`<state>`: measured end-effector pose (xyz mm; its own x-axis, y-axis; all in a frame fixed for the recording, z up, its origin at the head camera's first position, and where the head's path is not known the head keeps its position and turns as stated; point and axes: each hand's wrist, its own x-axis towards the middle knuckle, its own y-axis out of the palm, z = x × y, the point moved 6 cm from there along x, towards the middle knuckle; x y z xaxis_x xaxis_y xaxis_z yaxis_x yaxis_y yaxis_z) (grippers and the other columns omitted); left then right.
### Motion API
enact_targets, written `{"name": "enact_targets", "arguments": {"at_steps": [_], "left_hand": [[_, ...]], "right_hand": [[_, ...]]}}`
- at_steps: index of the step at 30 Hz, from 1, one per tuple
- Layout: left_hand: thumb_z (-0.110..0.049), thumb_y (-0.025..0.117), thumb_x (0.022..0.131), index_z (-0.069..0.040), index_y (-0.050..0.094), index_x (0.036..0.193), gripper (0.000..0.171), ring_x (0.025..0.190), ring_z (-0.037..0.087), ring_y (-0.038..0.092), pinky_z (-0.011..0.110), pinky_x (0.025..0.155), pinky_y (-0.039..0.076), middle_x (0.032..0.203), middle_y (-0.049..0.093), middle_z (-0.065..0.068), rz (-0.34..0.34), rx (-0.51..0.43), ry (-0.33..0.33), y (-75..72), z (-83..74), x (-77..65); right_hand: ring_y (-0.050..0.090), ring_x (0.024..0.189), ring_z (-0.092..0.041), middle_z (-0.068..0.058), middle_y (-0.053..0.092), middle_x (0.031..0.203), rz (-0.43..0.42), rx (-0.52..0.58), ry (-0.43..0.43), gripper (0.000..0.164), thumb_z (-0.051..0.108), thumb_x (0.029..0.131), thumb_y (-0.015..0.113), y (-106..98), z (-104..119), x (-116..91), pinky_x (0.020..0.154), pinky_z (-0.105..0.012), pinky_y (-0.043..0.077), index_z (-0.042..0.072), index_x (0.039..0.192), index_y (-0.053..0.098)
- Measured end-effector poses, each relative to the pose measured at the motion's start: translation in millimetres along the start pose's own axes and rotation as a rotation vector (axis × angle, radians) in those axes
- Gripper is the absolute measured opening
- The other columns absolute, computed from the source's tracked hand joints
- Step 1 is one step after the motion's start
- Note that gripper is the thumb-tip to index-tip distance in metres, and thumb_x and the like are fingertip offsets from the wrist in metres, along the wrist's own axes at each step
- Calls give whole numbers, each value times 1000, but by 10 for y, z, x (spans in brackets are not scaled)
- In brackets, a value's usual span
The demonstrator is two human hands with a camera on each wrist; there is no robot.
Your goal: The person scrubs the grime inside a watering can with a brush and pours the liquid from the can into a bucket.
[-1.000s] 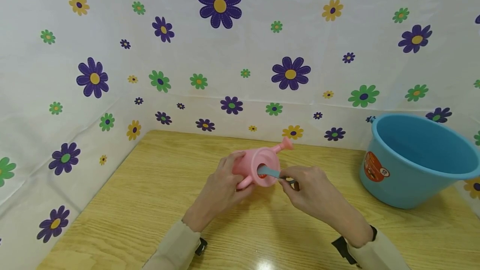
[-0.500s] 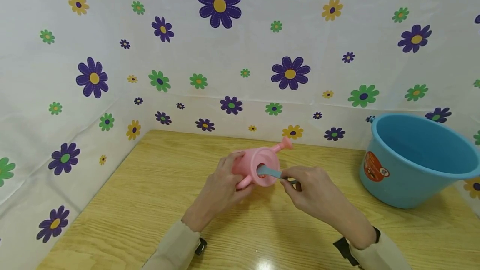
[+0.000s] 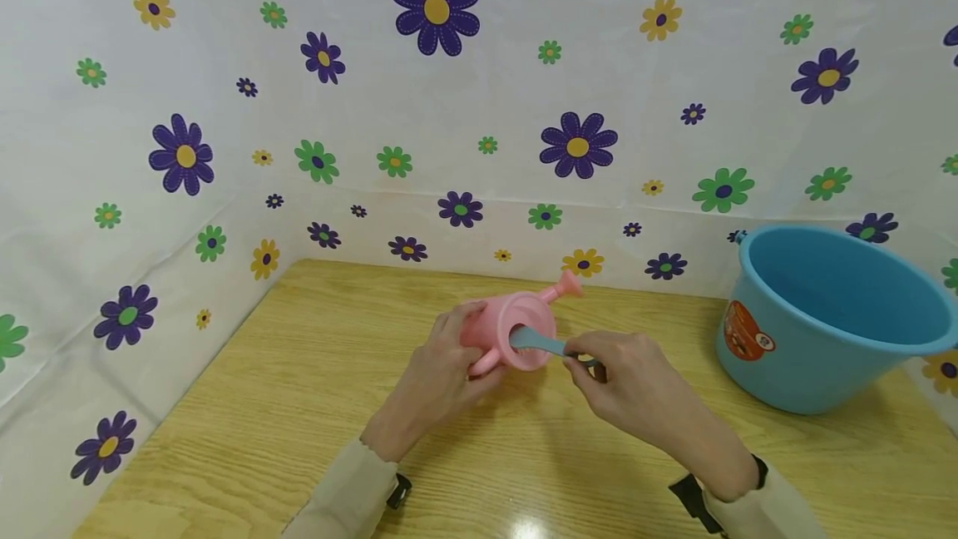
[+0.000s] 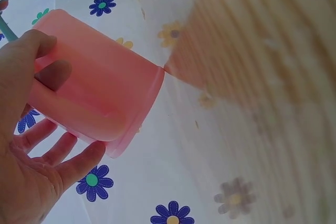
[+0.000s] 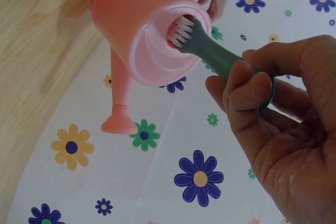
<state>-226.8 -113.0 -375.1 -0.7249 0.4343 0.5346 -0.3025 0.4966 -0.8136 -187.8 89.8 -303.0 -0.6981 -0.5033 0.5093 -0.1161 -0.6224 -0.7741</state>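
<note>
A pink watering can (image 3: 486, 324) lies tipped on its side over the wooden table, its round opening turned to the right. My left hand (image 3: 432, 381) grips it by the handle (image 4: 79, 114) and body, the fingers spread along its side in the left wrist view. Between thumb and fingers my right hand (image 3: 632, 381) pinches the looped end of a blue-green brush (image 3: 540, 341). White bristles (image 5: 181, 31) show at the opening in the right wrist view, with the brush head partly inside the can. The can's spout (image 5: 121, 90) points away to the back right.
A large blue bucket (image 3: 771, 373) with a red label stands on the table (image 3: 299, 406) at the right. Behind the table hangs a white sheet (image 3: 479, 90) printed with purple, green and yellow flowers; it also covers the left side.
The brush has drawn slightly outward and its handle has tilted a little, as my right hand shifted slightly right. My left hand keeps the watering can nearly still.
</note>
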Motion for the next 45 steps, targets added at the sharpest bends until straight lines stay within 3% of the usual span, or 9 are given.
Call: {"name": "enact_targets", "arguments": {"at_steps": [15, 22, 36, 45], "left_hand": [[-31, 78, 90, -15, 62, 58, 40, 129, 36, 54, 42, 79, 65, 144, 52, 14, 4, -2, -8, 3, 10, -7], [-32, 77, 91, -15, 63, 59, 39, 132, 38, 53, 43, 80, 65, 145, 52, 15, 9, -2, -27, 0, 30, -8], [-30, 77, 91, -13, 70, 64, 32, 134, 37, 53, 46, 95, 61, 147, 51, 16, 37, -19, -63, 5, 51, -17], [-28, 76, 91, -14, 67, 62, 33, 135, 38, 52, 48, 99, 59, 148, 51, 17, 44, -48, -83, -3, 71, -1]], "right_hand": [[40, 53, 4, 7, 62, 72, -19, -5, -8, 10, -1, 86, 76, -46, -16, -38, 44, -13, 35, 8, 89, 73], [38, 55, 6, 7, 62, 71, -13, -6, -8, 2, 3, 89, 74, -84, -19, -56, 45, -13, 34, 4, 90, 73], [41, 57, 6, 7, 63, 75, 11, 17, 18, 4, 4, 89, 75, -132, -23, -102, 46, -12, 38, 5, 93, 73], [42, 57, 7, 7, 64, 74, -58, 24, -19, 13, -4, 84, 76, -173, -10, -117, 46, -13, 40, 7, 90, 73]]}}
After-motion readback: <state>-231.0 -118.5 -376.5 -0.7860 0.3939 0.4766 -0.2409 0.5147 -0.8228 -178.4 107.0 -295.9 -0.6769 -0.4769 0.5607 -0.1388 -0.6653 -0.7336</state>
